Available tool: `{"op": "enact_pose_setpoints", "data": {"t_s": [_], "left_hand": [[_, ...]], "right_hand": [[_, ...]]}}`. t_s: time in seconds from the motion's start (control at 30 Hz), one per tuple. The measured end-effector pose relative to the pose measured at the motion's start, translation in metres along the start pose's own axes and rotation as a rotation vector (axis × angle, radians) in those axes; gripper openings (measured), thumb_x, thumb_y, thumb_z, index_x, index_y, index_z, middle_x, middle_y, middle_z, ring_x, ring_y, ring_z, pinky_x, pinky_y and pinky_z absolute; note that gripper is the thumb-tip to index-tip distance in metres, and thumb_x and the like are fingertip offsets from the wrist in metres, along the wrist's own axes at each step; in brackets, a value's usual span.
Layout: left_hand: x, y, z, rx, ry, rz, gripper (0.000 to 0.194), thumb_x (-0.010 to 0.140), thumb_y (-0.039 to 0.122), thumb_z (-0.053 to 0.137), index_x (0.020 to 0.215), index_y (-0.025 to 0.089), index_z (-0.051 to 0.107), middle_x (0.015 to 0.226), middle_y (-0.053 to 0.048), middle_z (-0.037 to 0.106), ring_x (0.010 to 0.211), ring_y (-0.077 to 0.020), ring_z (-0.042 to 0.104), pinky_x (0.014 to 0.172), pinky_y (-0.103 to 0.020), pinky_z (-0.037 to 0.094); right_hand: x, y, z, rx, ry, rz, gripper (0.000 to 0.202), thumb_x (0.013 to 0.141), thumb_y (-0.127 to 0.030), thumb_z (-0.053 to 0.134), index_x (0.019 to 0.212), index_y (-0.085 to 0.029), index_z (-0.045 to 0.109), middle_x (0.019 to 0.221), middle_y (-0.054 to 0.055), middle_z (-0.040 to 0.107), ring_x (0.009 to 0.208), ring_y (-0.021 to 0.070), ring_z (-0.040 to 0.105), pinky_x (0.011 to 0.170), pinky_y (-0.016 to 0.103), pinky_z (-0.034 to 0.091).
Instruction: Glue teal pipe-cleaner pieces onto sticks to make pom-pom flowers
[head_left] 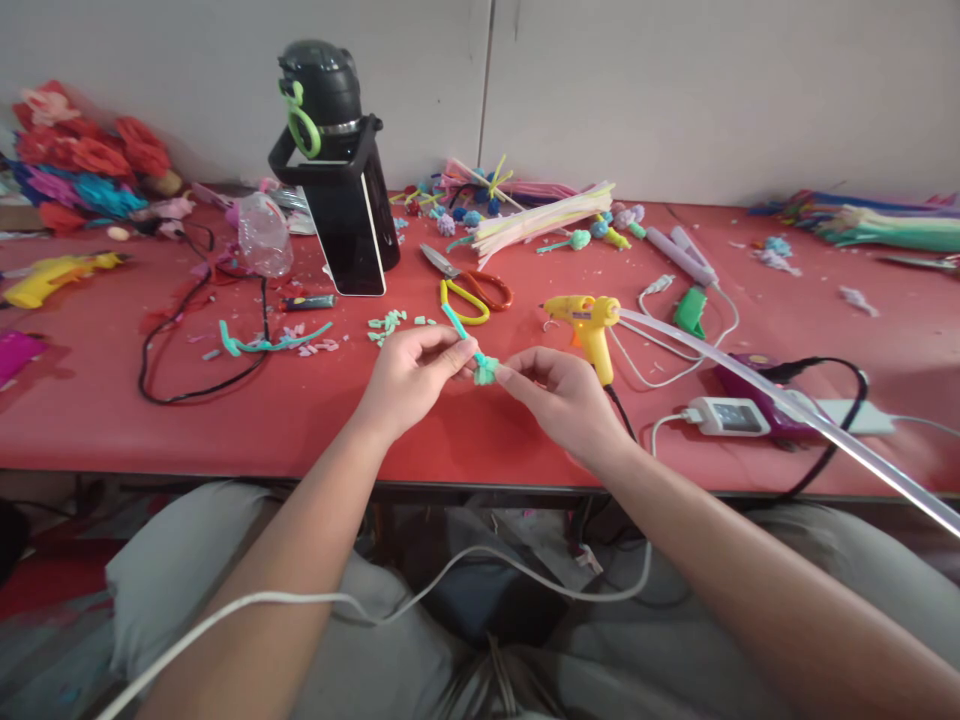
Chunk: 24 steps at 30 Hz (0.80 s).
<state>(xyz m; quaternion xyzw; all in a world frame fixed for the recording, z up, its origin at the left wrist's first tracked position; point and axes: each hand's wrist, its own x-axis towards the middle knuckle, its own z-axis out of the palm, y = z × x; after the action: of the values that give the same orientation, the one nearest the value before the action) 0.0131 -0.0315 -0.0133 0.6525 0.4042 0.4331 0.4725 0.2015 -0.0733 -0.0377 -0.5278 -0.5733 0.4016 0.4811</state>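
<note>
My left hand [412, 378] pinches a teal pipe cleaner [457, 325] whose free end points up and away from me. At its lower end sits a small pale green fuzzy cluster [486, 371], which the fingertips of my right hand [559, 393] pinch from the other side. Just beyond my hands lie scissors [469, 290] with one yellow and one orange handle. Short mint green pieces [390, 325] are scattered past my left hand. A yellow glue gun [589, 315] with a long clear glue stick [795, 405] rests beyond my right hand.
A black bottle [322, 100] and a phone-like black slab [345, 230] stand at the back left. Bundled pale pipe cleaners [544, 222] lie near the wall. Cords, a white adapter [727, 416] and a lilac tool [682, 255] occupy the right. A white cable [420, 590] crosses my lap.
</note>
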Motion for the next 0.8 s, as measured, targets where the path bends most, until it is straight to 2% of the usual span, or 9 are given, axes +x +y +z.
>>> {"op": "enact_pose_setpoints", "data": {"t_s": [0.17,0.33,0.57,0.8], "left_hand": [[0.0016,-0.0005,-0.0027,-0.007,0.029,0.007,0.032,0.085,0.047,0.078,0.074,0.017,0.073,0.076,-0.005,0.072,0.074,-0.0177,0.069,0.076,-0.03,0.058],[0.002,-0.001,-0.0026,-0.028,0.023,0.007,0.031,0.084,0.046,0.079,0.075,0.017,0.073,0.074,-0.004,0.071,0.073,-0.0167,0.068,0.075,-0.029,0.058],[0.0002,0.0018,-0.0004,-0.021,0.0,0.0,0.029,0.086,0.043,0.078,0.075,0.017,0.074,0.073,-0.003,0.07,0.071,-0.0153,0.066,0.072,-0.027,0.057],[0.0,0.0015,0.0,0.0,-0.009,-0.011,0.028,0.087,0.043,0.078,0.077,0.017,0.075,0.073,-0.003,0.07,0.072,-0.0158,0.067,0.072,-0.027,0.058]], "right_hand": [[0.0028,0.0024,-0.0039,0.143,0.011,0.061,0.029,0.081,-0.045,0.08,0.084,-0.018,0.07,0.079,0.003,0.072,0.069,0.0139,0.063,0.065,0.029,0.05],[0.0034,-0.0004,-0.0031,0.313,-0.027,0.091,0.026,0.08,-0.04,0.08,0.093,-0.019,0.071,0.083,0.003,0.074,0.077,0.0162,0.07,0.078,0.034,0.059],[0.0013,0.0015,-0.0017,0.239,-0.06,0.055,0.03,0.078,-0.042,0.084,0.092,-0.018,0.072,0.089,0.005,0.076,0.083,0.0179,0.071,0.084,0.037,0.059],[0.0017,0.0013,-0.0004,0.19,-0.052,0.035,0.028,0.079,-0.042,0.082,0.089,-0.018,0.072,0.088,0.005,0.076,0.083,0.0182,0.071,0.083,0.036,0.058]]}}
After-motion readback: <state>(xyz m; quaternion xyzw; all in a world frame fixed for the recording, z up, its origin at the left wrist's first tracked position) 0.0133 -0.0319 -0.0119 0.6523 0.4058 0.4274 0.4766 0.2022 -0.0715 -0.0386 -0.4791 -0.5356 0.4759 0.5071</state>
